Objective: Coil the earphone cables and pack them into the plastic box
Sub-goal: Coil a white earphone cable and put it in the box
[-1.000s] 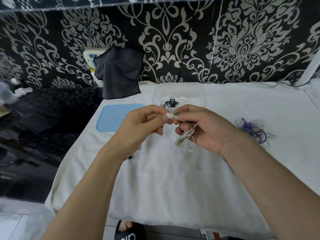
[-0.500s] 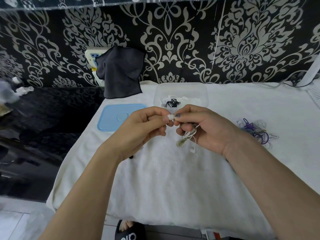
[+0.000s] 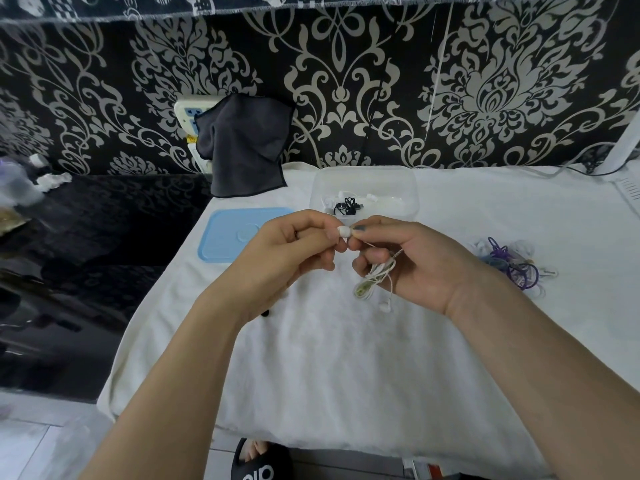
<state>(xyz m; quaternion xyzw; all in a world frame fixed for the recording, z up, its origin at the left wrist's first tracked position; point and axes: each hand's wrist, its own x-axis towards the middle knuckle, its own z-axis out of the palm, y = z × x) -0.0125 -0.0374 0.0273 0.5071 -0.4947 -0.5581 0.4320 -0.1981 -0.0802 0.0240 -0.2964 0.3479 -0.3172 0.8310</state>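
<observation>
White earphone cable bundle (image 3: 375,277) hung from the right hand (image 3: 412,261), fingers curled round it, loops drooping down toward the cream cloth-covered table (image 3: 346,358). Left hand (image 3: 294,251) pinched a small white earbud tip (image 3: 344,231) betw. thumb & forefinger, touching the right thumb tip; whether the tip was still joined to the wire was hard to tell, prob. yes. Clear plastic box (image 3: 365,188) sat just behind both hands, w/ black coiled earphones (image 3: 346,206) already inside. Bundle's long axis ran down and toward the person, away from the box, so the right hand was nearer for the drop-in. Left of the box lay its pale blue lid (image 3: 239,233); right of it, a purple & white earphone tangle (image 3: 509,265) waited.
</observation>
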